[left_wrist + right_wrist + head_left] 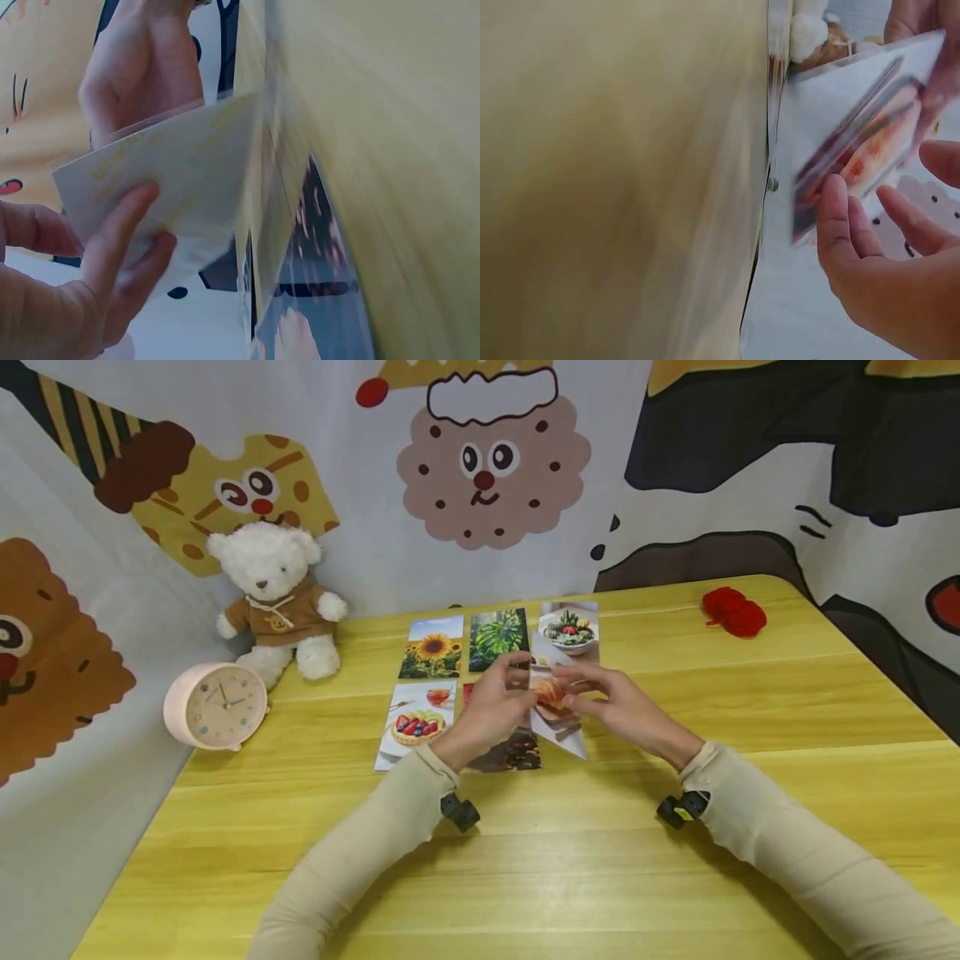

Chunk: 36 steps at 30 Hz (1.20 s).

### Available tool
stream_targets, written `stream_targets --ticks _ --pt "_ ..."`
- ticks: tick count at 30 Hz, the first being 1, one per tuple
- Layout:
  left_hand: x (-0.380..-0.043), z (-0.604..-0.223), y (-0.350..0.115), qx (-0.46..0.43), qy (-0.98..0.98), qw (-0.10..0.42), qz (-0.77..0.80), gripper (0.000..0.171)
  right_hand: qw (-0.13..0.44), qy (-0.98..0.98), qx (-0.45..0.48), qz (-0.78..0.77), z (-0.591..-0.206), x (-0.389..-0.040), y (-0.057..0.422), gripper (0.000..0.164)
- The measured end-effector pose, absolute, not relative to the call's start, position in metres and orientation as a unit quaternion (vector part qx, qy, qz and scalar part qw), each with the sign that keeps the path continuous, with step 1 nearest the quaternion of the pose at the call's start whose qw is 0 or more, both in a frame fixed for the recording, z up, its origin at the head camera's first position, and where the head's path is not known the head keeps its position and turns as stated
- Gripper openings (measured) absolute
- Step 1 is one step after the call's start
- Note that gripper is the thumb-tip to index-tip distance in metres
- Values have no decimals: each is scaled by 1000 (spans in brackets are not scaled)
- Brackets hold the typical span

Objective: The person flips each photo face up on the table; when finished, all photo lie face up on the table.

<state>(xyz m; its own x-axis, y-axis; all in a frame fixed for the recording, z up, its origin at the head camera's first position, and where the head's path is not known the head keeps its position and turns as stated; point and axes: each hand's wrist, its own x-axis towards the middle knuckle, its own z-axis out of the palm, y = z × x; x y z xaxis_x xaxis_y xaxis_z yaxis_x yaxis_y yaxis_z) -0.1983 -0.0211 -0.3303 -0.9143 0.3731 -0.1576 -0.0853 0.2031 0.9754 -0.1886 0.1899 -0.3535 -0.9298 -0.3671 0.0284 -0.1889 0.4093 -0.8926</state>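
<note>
In the head view, my left hand (493, 697) holds the left side of a picture card (551, 697) showing bread, tilted up off the table. The left wrist view shows this hand's fingers (124, 225) against the card's pale back (180, 169). My right hand (622, 702) is at the card's right side, its fingers (836, 217) spread and lightly bent by the printed face in the right wrist view. Below and around lie a sunflower card (434, 647), a green leaf card (498, 639), a cactus bowl card (572, 625) and a fruit tart card (416, 727). My left hand partly hides a dark card (510, 753).
A pink alarm clock (217, 706) stands at the table's left edge, with a white teddy bear (277, 597) in a brown top behind it. A red fuzzy item (735, 612) lies at the back right. A cartoon-printed cloth (360, 468) hangs behind the wooden table (555, 877).
</note>
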Motion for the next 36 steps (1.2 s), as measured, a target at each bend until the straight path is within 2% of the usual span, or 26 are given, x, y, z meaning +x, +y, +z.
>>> stream_targets --ticks 5,13,19,23,27,36 --pt "-201 -337 -35 102 738 170 645 74 85 870 -166 -456 -353 -192 201 44" --pt "-204 -348 -42 83 716 199 664 66 92 874 -153 -452 -349 -193 211 57" --pt "-212 -352 -43 151 774 248 562 66 46 917 -123 -376 -347 -193 212 63" --pt "-218 -355 -42 199 814 259 481 65 70 933 -128 -329 -351 -193 218 63" --pt "-222 -356 -33 225 853 243 403 62 87 940 -139 -298 -354 -192 221 66" --pt "-234 -350 -17 264 914 190 244 42 128 953 -144 -235 -351 -203 222 68"
